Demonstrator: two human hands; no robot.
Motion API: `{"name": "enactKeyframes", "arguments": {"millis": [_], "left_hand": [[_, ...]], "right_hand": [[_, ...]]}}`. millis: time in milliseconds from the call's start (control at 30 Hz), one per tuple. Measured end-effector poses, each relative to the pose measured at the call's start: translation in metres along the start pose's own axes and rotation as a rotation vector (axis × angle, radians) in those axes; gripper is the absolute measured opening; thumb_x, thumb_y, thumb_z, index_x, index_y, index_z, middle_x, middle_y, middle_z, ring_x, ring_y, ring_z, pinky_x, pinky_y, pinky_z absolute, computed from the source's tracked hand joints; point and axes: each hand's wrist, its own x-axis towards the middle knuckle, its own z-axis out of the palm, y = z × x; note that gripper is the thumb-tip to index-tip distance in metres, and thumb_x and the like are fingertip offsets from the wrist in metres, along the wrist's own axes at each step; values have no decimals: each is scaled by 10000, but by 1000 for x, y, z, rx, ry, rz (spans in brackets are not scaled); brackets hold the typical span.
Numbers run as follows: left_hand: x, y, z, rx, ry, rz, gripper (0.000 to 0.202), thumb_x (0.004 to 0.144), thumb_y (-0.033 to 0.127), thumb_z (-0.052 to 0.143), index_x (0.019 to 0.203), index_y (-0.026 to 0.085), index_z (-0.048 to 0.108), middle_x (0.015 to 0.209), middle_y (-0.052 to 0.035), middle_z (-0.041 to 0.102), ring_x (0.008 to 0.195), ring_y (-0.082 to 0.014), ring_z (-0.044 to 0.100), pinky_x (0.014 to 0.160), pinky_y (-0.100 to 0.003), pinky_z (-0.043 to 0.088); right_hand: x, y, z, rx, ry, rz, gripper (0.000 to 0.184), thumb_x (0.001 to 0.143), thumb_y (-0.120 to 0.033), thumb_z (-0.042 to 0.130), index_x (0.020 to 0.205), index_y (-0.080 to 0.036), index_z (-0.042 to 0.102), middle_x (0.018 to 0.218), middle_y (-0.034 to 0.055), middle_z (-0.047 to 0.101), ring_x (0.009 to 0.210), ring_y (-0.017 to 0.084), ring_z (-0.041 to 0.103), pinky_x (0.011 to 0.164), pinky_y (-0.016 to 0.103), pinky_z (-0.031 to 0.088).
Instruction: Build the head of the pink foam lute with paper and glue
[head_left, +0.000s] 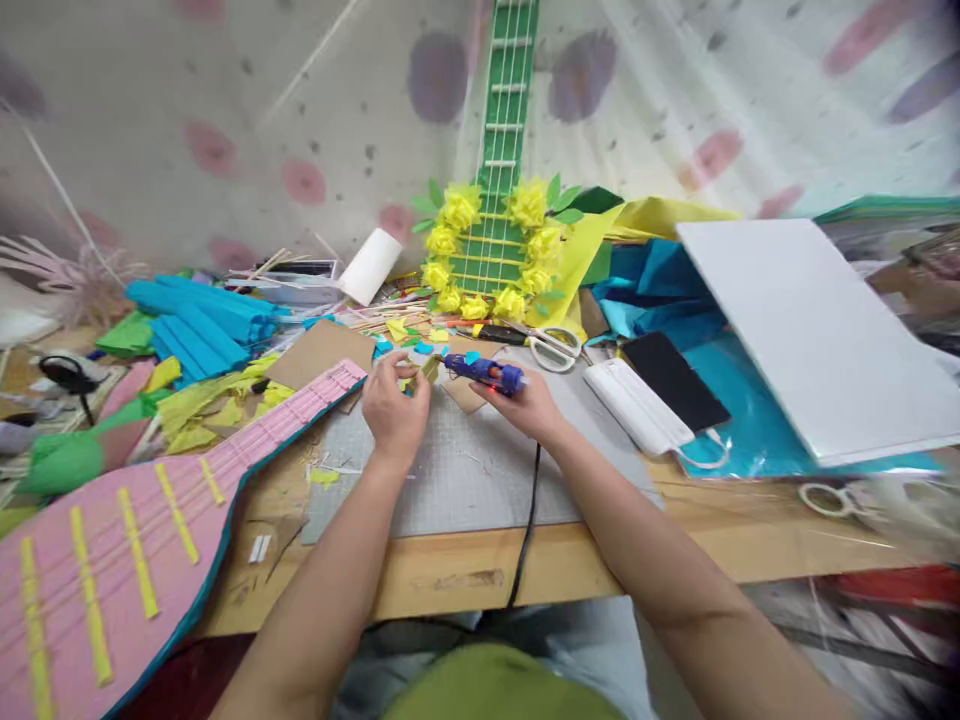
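My right hand (529,405) is closed around a blue hot glue gun (484,371), its nozzle pointing left and a small red light glowing on it. My left hand (396,400) pinches a small yellowish piece (430,368), which looks like paper, close to the nozzle. Whether the two touch cannot be made out. Bits of blue paper (424,349) lie just beyond my left fingers. Under both hands is a grey cutting mat (457,480), and the glue gun's black cord (527,530) runs over the table's front edge.
A pink paper guitar (142,540) lies at left, near crumpled blue crepe paper (202,320). Behind stands a green guitar (491,240) with yellow flowers. Scissors (553,350), a white power bank (637,405), a black phone (675,378) and a white board (832,340) lie right.
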Motion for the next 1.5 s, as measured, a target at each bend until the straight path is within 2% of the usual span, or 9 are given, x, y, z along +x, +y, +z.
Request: {"name": "enactKeyframes", "arguments": {"millis": [200, 467, 1000, 1500], "left_hand": [[-4, 1, 2, -31, -63, -50, 311, 738, 172, 561, 1045, 183, 514, 729, 4, 643, 750, -160, 618, 771, -282, 443], [-3, 5, 0, -52, -65, -70, 298, 725, 161, 558, 1019, 184, 518, 725, 2, 643, 722, -159, 620, 742, -281, 447], [-4, 1, 2, -57, -66, -87, 288, 744, 186, 557, 1029, 194, 518, 755, -1, 652, 748, -162, 624, 742, -284, 447], [-2, 3, 0, -58, -90, -131, 285, 754, 201, 552, 1035, 195, 512, 789, -7, 655, 773, -160, 629, 760, -282, 445]], "right_hand": [[1, -1, 0, -27, 14, 19, 339, 756, -497, 584, 889, -190, 641, 816, 46, 663, 728, 182, 601, 649, 286, 440], [2, -4, -2, -86, -18, 22, 335, 770, -508, 565, 886, -203, 641, 831, 49, 668, 743, 186, 604, 656, 287, 436], [1, -6, -3, -120, -44, 41, 327, 772, -525, 544, 787, -203, 601, 732, 25, 623, 651, 156, 555, 596, 259, 392], [1, -5, -3, -88, -31, 47, 340, 760, -532, 555, 790, -198, 615, 737, 27, 627, 663, 159, 561, 610, 268, 415]]}}
